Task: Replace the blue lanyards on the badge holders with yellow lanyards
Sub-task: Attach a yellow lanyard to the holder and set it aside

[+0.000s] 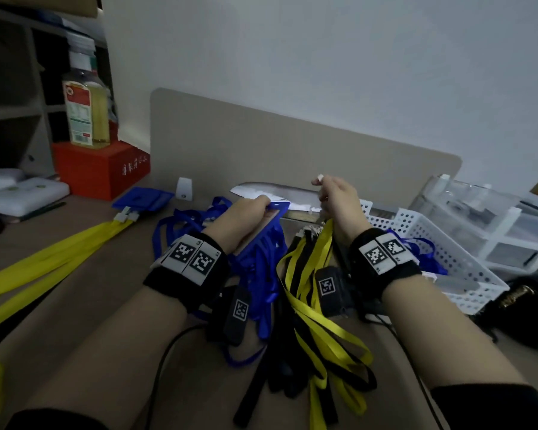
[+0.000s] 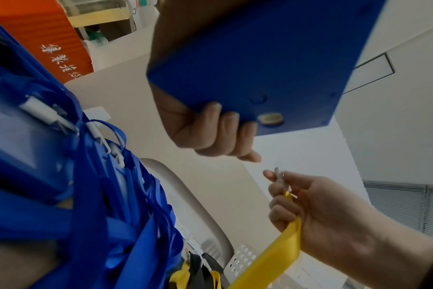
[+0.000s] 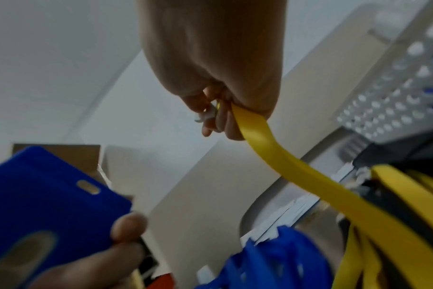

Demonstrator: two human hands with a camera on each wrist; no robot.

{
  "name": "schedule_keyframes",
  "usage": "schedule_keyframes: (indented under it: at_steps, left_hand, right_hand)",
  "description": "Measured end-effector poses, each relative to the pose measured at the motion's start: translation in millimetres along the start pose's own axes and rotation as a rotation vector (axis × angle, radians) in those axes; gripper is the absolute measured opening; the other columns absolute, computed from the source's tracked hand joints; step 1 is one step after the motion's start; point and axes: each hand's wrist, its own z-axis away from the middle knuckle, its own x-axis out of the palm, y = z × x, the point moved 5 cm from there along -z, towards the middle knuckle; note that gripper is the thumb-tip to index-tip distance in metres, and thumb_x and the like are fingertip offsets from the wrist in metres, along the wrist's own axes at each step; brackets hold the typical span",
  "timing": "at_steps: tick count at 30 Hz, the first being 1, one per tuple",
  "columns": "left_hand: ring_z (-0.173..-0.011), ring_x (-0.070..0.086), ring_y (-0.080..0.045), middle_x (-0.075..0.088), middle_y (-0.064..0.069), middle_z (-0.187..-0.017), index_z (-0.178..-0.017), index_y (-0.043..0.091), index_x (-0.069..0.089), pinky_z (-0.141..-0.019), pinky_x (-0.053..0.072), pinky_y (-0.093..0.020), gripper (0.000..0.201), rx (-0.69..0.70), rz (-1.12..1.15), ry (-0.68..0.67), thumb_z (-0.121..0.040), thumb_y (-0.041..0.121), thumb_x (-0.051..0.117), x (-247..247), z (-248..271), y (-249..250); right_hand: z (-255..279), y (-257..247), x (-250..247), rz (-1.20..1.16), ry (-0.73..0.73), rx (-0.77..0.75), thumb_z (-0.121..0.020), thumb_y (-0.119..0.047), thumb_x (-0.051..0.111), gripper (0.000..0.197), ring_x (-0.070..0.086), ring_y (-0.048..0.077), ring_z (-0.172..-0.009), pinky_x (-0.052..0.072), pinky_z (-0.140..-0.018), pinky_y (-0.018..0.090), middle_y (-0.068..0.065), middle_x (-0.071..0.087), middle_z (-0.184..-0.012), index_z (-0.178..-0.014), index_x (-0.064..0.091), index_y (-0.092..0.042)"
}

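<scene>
A: Status of both grips?

B: Left hand [image 1: 246, 212] is curled round the blue badge holder [image 2: 272, 64], thumb on one face, fingers on the other, held up off the surface [image 1: 75, 305]. Right hand [image 2: 317, 211] pinches the white clip [image 2: 281, 178] at the end of a yellow lanyard [image 3: 279, 156]. Clip tip is near the holder but not touching it.

A: Handling props?

B: Judgement: holder is rigid plastic, light, smooth-faced, so hold by the edges, clear of the slot [image 2: 269, 118] at its top edge. Lanyard is soft ribbon w/ no stiffness; it trails down to the yellow-and-black bundle [image 1: 317, 305]. Steer it by the clip only. Clip is small, likely springy, easy to drop.

A: Other parts?

B: Blue lanyards [image 1: 261, 274] heaped on the surface between the forearms, some also in the white basket [image 1: 432, 243]. One holder w/ yellow lanyard [image 1: 59, 252] lies at far left, looks done.

A: Next op?

B: Probably hook clip through slot. Not yet engaged.
</scene>
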Motion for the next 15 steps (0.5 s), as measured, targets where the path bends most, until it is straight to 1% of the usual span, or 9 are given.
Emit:
schedule_keyframes:
  at_steps: [2,3,5,6,8,10,11,13,15]
  left_hand:
    - [-0.060,0.046,-0.020,0.054,-0.012,-0.073,-0.083,0.002,0.058,-0.064,0.035,-0.031,0.038,0.031,-0.063,-0.012,-0.098,0.028,0.034,1,9,0]
    - [-0.064,0.048,-0.021,0.057,-0.014,-0.077,-0.087,-0.002,0.061,-0.065,0.035,-0.031,0.041,0.057,-0.093,-0.010,-0.098,0.027,0.034,2,12,-1]
    - [-0.074,0.051,-0.022,0.060,-0.013,-0.081,-0.089,-0.005,0.064,-0.061,0.036,-0.028,0.044,0.073,-0.100,0.026,-0.099,0.027,0.035,3,17,-4]
    - [-0.075,0.051,-0.021,0.060,-0.009,-0.077,-0.082,-0.001,0.063,-0.057,0.037,-0.022,0.042,0.075,-0.079,0.040,-0.099,0.027,0.037,3,18,-6]
    - [-0.068,0.053,-0.018,0.055,0.001,-0.067,-0.067,0.014,0.055,-0.052,0.040,-0.013,0.038,0.075,-0.009,0.068,-0.100,0.027,0.042,3,21,-11]
    - [-0.057,0.051,-0.008,0.052,0.004,-0.063,-0.064,0.017,0.050,-0.046,0.041,-0.009,0.038,0.061,0.046,0.103,-0.101,0.025,0.045,1,26,-16]
    - [-0.055,0.049,-0.006,0.052,0.004,-0.062,-0.063,0.016,0.050,-0.043,0.039,-0.008,0.039,0.064,0.028,0.113,-0.101,0.024,0.044,-1,27,-18]
    - [-0.054,0.046,-0.008,0.051,0.000,-0.060,-0.061,0.012,0.048,-0.041,0.035,-0.009,0.042,0.085,-0.027,0.121,-0.101,0.023,0.042,-7,28,-18]
    - [-0.056,0.044,-0.014,0.049,-0.006,-0.063,-0.063,0.007,0.047,-0.049,0.035,-0.018,0.042,0.111,-0.095,0.116,-0.101,0.025,0.040,-14,25,-21]
  right_hand:
    - [22,3,16,-0.105,-0.089,0.055,-0.100,-0.023,0.038,0.026,0.032,0.005,-0.044,0.027,-0.041,0.018,-0.003,0.040,-0.068,-0.096,0.063,-0.014]
    - [33,7,25,-0.148,-0.134,0.091,-0.101,-0.024,0.037,0.028,0.032,0.004,-0.043,0.026,-0.041,0.019,-0.003,0.041,-0.068,-0.097,0.062,-0.012]
    - [51,16,38,-0.212,-0.211,0.159,-0.101,-0.025,0.037,0.029,0.035,0.006,-0.047,0.027,-0.043,0.020,-0.001,0.045,-0.072,-0.099,0.061,-0.009]
    - [58,20,44,-0.247,-0.244,0.183,-0.100,-0.024,0.039,0.027,0.037,0.008,-0.051,0.029,-0.044,0.021,0.001,0.047,-0.076,-0.100,0.061,-0.008]
    - [69,22,52,-0.345,-0.281,0.219,-0.099,-0.019,0.041,0.024,0.038,0.009,-0.056,0.032,-0.047,0.020,0.002,0.049,-0.079,-0.099,0.061,-0.007]
    - [75,21,55,-0.432,-0.253,0.226,-0.098,-0.011,0.040,0.023,0.043,0.009,-0.060,0.036,-0.050,0.019,0.002,0.052,-0.080,-0.096,0.062,-0.005]
    - [77,21,56,-0.470,-0.236,0.225,-0.099,-0.010,0.041,0.023,0.046,0.011,-0.064,0.039,-0.054,0.020,0.004,0.055,-0.082,-0.096,0.063,-0.004]
    - [78,24,59,-0.512,-0.229,0.235,-0.101,-0.013,0.042,0.022,0.055,0.016,-0.077,0.046,-0.068,0.027,0.007,0.060,-0.089,-0.100,0.062,-0.004]
    - [78,26,63,-0.510,-0.241,0.254,-0.102,-0.015,0.041,0.022,0.060,0.021,-0.090,0.048,-0.083,0.035,0.009,0.065,-0.100,-0.106,0.060,-0.006]
